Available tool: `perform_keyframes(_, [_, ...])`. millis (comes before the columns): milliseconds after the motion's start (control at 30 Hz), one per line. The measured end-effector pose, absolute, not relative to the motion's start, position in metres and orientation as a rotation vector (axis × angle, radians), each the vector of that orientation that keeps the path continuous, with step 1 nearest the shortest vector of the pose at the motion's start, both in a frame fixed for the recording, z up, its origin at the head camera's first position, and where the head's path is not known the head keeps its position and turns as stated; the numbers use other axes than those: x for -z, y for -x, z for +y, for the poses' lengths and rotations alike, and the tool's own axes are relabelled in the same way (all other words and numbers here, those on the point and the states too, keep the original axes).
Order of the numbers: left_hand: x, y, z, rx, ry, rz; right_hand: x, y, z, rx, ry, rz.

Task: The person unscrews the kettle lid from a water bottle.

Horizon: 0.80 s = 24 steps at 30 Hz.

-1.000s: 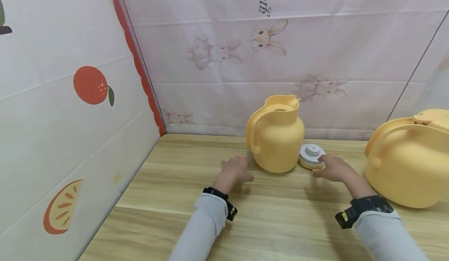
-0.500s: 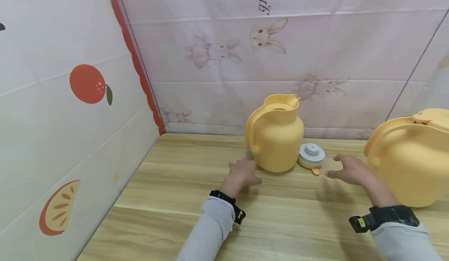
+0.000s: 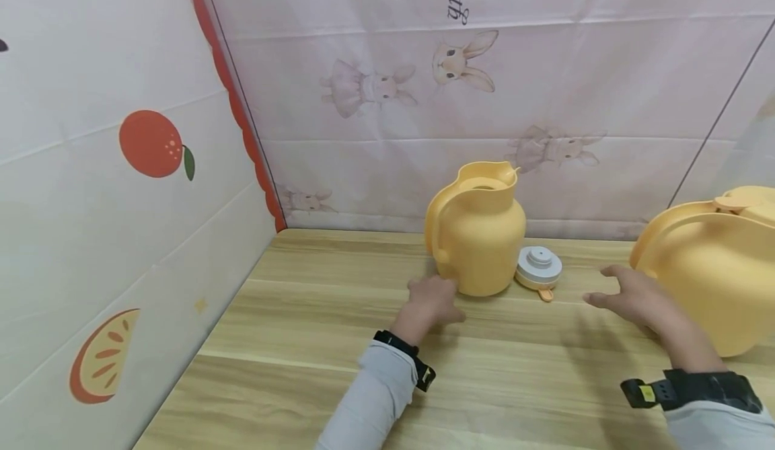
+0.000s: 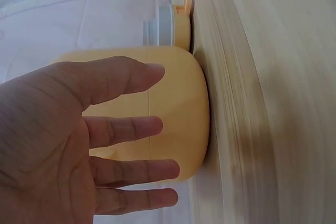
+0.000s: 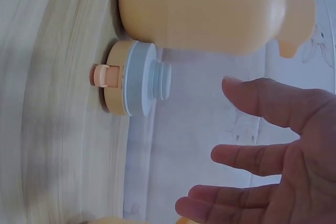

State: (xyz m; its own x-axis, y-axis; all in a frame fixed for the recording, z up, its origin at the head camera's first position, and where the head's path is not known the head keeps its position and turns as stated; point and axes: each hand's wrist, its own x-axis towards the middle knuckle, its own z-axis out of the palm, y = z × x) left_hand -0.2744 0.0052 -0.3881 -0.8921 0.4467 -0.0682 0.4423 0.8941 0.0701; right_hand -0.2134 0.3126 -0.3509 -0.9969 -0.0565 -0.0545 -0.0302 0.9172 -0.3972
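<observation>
Wood-grain tabletop (image 3: 290,383) before a pink rabbit-print backdrop (image 3: 375,6), a yellow jug (image 3: 487,241) standing upright near the back edge.

The jug's mouth is uncovered and its handle (image 3: 432,225) faces left. Just right of its base lies the lid (image 3: 538,272), grey side up, its orange tab (image 3: 546,295) turned towards the person; whether lid and jug touch cannot be told. At the jug's lower left is the left hand (image 3: 428,301), fingers straight and spread, thumb apart; contact with the jug cannot be made out. The right hand (image 3: 636,296) hangs right of the lid, apart from it, with a wide gap between thumb and fingers. Farther right, partly behind that hand, stands a second yellow jug (image 3: 720,268), cut off by the head view's edge. Black straps (image 3: 396,344) circle both wrists below grey sleeves (image 3: 369,396); at far left, a white sheet (image 3: 54,235) bears printed fruit.
</observation>
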Motion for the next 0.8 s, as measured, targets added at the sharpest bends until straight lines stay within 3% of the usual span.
perform_keyframes(800, [0.404, 0.256, 0.044, 0.003, -0.728, 3.037, 0.343, 0.200, 0.350, 0.801, -0.186, 3.088])
